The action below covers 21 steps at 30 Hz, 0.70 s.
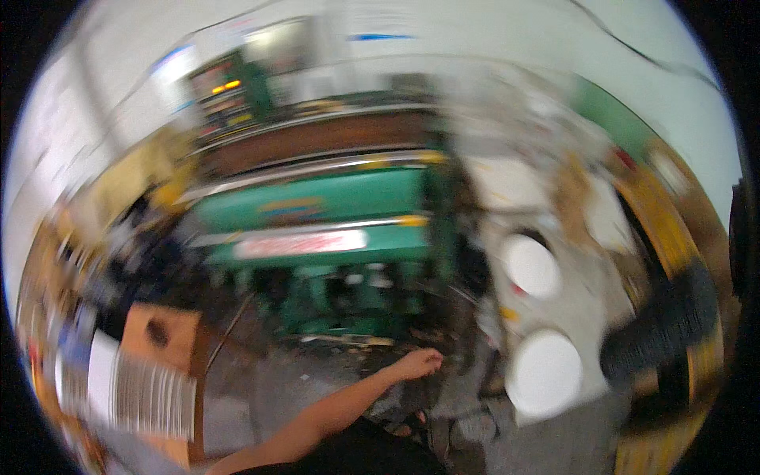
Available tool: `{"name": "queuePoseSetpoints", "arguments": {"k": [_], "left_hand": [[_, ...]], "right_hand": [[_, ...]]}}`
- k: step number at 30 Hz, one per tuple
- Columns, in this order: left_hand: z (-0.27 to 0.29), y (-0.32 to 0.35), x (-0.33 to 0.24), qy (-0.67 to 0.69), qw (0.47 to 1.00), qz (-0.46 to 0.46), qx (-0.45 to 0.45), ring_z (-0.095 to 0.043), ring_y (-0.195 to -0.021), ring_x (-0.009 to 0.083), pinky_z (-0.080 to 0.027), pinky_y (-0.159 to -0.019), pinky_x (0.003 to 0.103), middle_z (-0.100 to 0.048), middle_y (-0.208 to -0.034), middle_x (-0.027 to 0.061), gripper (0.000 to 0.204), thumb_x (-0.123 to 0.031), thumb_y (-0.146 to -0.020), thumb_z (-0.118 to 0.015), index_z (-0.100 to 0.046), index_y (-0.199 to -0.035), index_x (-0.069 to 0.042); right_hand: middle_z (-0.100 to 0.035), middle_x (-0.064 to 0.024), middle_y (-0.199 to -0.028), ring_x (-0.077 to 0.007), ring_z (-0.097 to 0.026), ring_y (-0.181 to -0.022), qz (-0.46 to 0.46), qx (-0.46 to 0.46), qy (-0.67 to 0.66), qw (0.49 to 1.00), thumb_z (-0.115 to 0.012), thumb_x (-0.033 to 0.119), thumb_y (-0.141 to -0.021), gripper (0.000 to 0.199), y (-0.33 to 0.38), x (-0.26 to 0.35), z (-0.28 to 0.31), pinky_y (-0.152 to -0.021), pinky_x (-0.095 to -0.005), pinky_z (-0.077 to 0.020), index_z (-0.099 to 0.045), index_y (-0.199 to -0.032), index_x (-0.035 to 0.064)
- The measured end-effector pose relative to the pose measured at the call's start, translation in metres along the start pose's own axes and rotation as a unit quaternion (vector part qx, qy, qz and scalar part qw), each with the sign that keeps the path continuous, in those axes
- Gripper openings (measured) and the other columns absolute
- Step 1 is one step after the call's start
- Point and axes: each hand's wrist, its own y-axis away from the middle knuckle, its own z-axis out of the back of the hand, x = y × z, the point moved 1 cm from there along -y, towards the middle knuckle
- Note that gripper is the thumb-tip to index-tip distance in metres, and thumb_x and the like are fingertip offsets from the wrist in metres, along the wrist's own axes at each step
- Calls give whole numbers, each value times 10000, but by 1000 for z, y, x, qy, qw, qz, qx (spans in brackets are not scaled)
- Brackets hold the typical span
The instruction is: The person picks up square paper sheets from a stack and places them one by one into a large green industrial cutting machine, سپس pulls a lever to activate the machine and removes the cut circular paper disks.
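Observation:
My left hand [418,364] hangs low in front of a green machine [332,255], its bare forearm reaching in from the lower left. The fingers look curled, and I see nothing in them, though motion blurs the view. My right hand is out of view. Wide green panels and a pale label cross the machine's front. Right of my hand, a white round stack or lid [544,374] lies on a pale tabletop [598,313], with another white round piece [531,267] behind it.
An orange-brown box [162,328] stands at left, beside a row of pale stacked pieces [154,396]. A control box [229,91] with lit orange displays sits behind the machine. A black ribbed object [661,328] and a yellow edge [653,214] lie at right.

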Motion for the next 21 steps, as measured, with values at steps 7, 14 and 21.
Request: {"name": "queuePoseSetpoints", "arguments": {"k": [7, 14, 21], "left_hand": [[209, 409, 64, -112, 722, 85, -678, -668, -944, 265, -514, -811, 392, -674, -988, 170, 257, -207, -908, -586, -619, -1108, -50], [176, 786, 55, -273, 104, 222, -930, -577, -783, 220, -460, -726, 350, -614, -908, 99, 209, -148, -919, -598, -583, -1042, 20], [210, 924, 117, 73, 354, 159, -919, -588, -729, 144, -463, -653, 293, -643, -812, 47, 358, -279, -866, -700, -661, -1024, 39]], "right_hand": [[-516, -142, -1155, -261, -573, -973, 121, 101, 259, 953, -606, 467, -870, 570, 4, 179, -107, -798, -443, -486, -471, -1243, 58], [-466, -129, -1298, -225, -546, -1054, 186, 218, 476, 831, -588, 502, -890, 666, 35, 219, -289, -841, -440, -474, -408, -1379, 88], [-670, -155, -961, -213, -651, -937, 208, 250, 544, 774, -731, 302, -834, 446, 92, 192, -459, -806, -380, -567, -598, -1184, 61]]}}
